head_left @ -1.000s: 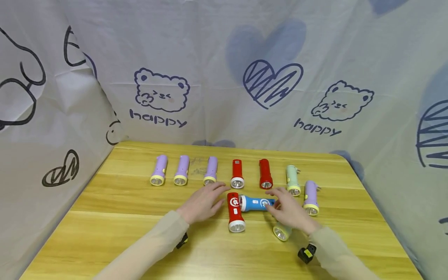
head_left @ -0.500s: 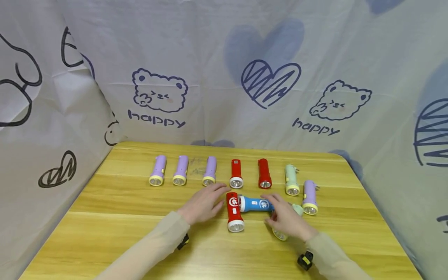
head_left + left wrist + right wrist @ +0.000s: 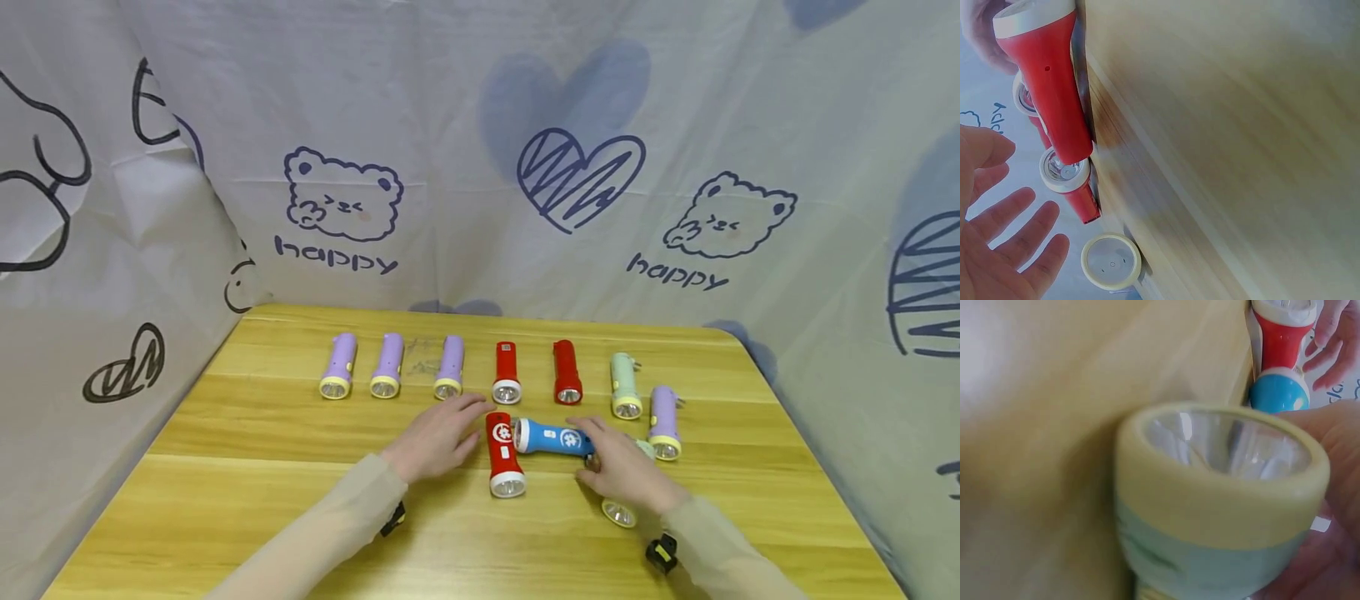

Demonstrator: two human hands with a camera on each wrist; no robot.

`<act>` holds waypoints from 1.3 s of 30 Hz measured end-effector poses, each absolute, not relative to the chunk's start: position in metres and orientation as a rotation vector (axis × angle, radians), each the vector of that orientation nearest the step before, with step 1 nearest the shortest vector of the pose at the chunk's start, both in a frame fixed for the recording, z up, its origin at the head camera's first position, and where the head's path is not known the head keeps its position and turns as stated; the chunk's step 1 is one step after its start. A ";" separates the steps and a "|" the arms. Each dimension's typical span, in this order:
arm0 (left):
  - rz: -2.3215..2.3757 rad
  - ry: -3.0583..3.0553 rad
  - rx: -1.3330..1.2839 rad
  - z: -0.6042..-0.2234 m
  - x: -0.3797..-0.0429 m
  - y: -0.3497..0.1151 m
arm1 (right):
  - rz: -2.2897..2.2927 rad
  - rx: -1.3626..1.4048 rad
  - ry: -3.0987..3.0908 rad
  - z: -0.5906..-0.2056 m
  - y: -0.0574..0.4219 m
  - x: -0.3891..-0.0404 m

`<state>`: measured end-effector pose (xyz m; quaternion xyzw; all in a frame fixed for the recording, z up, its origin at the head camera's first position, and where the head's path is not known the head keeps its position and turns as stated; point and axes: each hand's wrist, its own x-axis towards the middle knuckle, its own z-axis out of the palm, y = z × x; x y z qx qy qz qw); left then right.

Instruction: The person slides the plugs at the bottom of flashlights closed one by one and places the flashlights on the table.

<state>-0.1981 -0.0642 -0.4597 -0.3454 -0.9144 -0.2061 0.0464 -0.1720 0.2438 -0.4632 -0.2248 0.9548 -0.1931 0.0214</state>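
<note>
While among flashlights, hands half-spread

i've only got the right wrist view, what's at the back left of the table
Observer: Three purple flashlights with yellow rims, lying side by side.
Operator: ok and what's beyond the right hand, off to its right
Observer: One more purple flashlight, also with a yellow rim.
Operator: left hand is cut off at my edge, is it holding anything
Observer: No, the left wrist view shows its fingers spread apart with nothing in them.
</note>
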 end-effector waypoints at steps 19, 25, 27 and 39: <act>-0.645 -2.805 -1.050 -0.461 -0.198 -0.064 | -0.255 -0.880 3.041 -0.462 0.218 -0.201; -0.608 -2.796 -1.041 -0.462 -0.199 -0.063 | -0.288 -0.917 3.017 -0.462 0.215 -0.204; -0.604 -2.797 -1.037 -0.462 -0.199 -0.063 | -0.307 -0.907 3.016 -0.462 0.216 -0.204; -0.696 -2.799 -1.010 -0.459 -0.197 -0.065 | -0.565 -0.848 3.071 -0.457 0.222 -0.197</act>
